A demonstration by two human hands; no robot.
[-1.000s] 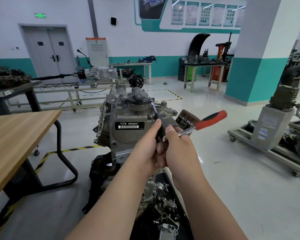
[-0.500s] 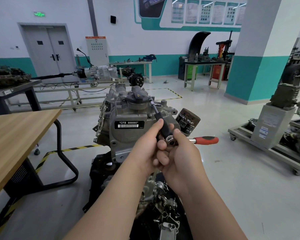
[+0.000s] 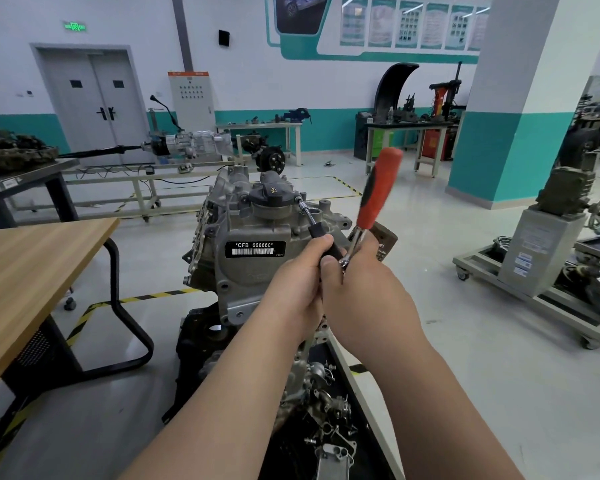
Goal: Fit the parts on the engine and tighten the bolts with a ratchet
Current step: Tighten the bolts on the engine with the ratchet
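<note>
Loose metal parts (image 3: 326, 407) lay nearest. The left hand (image 3: 297, 282) clasped the black extension (image 3: 317, 232); the right hand (image 3: 368, 292) gripped the ratchet (image 3: 378, 192) at its head, red handle upright. The extension's tip met the grey engine (image 3: 253, 233) beside its cap (image 3: 271, 195). A wooden table (image 3: 32, 258) stood left, grey doors (image 3: 94, 102) far behind.

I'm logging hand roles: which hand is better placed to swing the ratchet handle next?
Right. The right hand holds the ratchet at its chrome neck; the left hand grips the extension bar, steadying it on the engine.
</note>
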